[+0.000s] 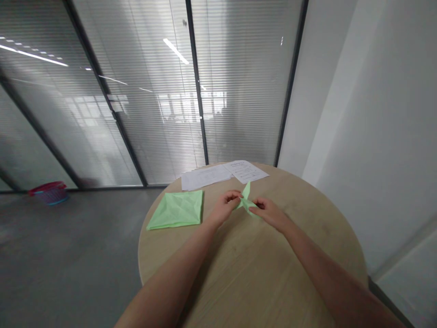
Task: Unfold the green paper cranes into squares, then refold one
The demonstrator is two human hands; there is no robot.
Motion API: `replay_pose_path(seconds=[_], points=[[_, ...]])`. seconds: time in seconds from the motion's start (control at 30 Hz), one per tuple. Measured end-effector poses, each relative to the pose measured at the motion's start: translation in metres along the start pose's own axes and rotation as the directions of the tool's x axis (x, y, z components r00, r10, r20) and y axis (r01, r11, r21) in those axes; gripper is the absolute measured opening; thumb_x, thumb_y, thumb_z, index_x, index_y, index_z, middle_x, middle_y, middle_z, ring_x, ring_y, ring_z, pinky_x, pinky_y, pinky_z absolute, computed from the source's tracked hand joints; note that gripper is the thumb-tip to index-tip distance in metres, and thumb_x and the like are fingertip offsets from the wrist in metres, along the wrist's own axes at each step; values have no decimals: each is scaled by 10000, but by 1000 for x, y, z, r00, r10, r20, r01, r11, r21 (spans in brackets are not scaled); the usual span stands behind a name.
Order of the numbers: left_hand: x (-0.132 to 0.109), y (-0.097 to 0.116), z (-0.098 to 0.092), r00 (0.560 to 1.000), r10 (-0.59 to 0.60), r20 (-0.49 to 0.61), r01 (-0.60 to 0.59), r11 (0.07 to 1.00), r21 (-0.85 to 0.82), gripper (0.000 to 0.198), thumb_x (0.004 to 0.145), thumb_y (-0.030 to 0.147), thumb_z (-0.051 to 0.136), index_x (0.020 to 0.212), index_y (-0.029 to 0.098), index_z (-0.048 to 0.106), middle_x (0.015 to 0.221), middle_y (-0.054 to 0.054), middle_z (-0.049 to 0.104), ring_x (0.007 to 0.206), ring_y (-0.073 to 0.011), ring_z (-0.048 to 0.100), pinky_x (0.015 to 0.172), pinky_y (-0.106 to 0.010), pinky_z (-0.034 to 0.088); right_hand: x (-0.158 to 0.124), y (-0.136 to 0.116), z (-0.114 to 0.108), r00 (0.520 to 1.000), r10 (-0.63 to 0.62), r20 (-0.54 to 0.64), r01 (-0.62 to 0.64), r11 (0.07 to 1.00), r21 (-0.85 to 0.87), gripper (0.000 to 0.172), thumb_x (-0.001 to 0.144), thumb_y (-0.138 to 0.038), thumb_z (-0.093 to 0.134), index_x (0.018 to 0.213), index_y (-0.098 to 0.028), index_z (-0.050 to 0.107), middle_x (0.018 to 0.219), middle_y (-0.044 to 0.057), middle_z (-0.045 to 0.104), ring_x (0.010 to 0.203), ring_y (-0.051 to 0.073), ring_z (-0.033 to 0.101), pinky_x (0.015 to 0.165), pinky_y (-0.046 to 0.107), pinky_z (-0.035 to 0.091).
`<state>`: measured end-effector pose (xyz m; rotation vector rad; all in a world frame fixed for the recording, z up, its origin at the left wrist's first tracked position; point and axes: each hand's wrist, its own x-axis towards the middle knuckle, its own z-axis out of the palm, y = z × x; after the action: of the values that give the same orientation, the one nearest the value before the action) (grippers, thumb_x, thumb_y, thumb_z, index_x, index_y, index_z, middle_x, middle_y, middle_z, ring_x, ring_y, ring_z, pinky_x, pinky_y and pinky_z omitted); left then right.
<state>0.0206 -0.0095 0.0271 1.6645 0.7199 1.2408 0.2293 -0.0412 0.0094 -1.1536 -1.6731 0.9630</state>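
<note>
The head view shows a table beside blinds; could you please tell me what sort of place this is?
Probably an office or small meeting room, judging by the glass wall with blinds, the rounded table and the printed sheets on it.

An office, by its glass partition [195, 68] with blinds [252, 123], round table [259, 273] and printed sheets [245, 171]

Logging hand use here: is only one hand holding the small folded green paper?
No, the left hand and the right hand both hold the small green paper between them.
</note>
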Motion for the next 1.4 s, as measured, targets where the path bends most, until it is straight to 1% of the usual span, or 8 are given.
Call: replay_pose_path(seconds=[0.27, 0.4, 0.53, 0.67, 0.83, 1.0, 1.2, 1.4], points=[[-3, 3, 3, 985, 148, -88, -113, 940, 321, 169, 874, 332, 683, 920, 190, 761, 1025, -83, 749, 1004, -233, 668, 952, -363, 496, 1, 6, -2, 939, -170, -299, 84, 957, -278, 229, 830, -424, 629, 851, -202, 683, 792, 23, 669, 708, 172, 578, 686, 270, 426], [-8, 10, 7, 969, 241, -58, -177, 838, 517, 139, 863, 301, 714, 946, 191, 731, 989, -71, 735, 1003, -238, 662, 959, -378, 486, 0, 7, -1, 906, -253, -340, 125, 926, -356, 172, 853, -368, 614, 876, -211, 679, 825, 32, 684, 721, 173, 590, 690, 266, 427], [-13, 13, 15, 981, 190, -28, -136, 792, 595, 228, 850, 345, 754, 1003, 185, 700, 993, -72, 726, 943, -232, 665, 861, -354, 512, -2, 3, 2, 878, -338, -339, 162, 876, -454, 101, 866, -302, 613, 858, -210, 655, 822, 36, 661, 740, 178, 589, 699, 267, 438], [-14, 10, 19, 992, 96, -87, -27, 812, 583, 219, 903, 376, 683, 993, 176, 682, 977, -77, 718, 821, -205, 666, 696, -299, 512, -4, -1, 5, 864, -424, -271, 236, 818, -525, 70, 885, -220, 593, 914, -212, 656, 893, 50, 665, 831, 192, 604, 765, 290, 456], [-6, 1, 12, 973, 101, -208, 41, 811, 583, 203, 949, 301, 561, 888, 165, 699, 867, -72, 725, 797, -207, 665, 744, -325, 521, -5, -2, 9, 870, -465, -163, 299, 761, -575, 84, 918, -219, 609, 969, -220, 675, 964, 60, 684, 929, 207, 619, 835, 317, 462], [1, -9, 3, 971, 48, -236, 59, 904, 424, 260, 942, 355, 549, 918, 160, 718, 873, -68, 734, 774, -203, 672, 705, -318, 546, -6, -4, 10, 889, -409, -207, 248, 808, -535, 146, 962, -341, 630, 993, -222, 708, 930, 52, 693, 825, 184, 628, 763, 295, 483], [-3, -5, 4, 982, 13, -190, 57, 932, 358, 265, 893, 419, 636, 863, 170, 725, 798, -48, 703, 742, -195, 652, 663, -299, 549, -6, -7, 0, 773, -518, -367, 226, 764, -604, 239, 925, -324, 651, 1130, -209, 700, 1128, 108, 696, 1100, 266, 628, 1000, 425, 502], [-9, 7, 13, 989, -100, -105, 122, 964, 235, 225, 887, 368, 627, 856, 159, 701, 751, -47, 678, 670, -182, 644, 575, -279, 542, -4, -4, -2, 863, -464, -199, 283, 771, -571, 290, 946, -233, 564, 1185, -229, 729, 1176, 92, 729, 1107, 246, 655, 1021, 426, 511]])
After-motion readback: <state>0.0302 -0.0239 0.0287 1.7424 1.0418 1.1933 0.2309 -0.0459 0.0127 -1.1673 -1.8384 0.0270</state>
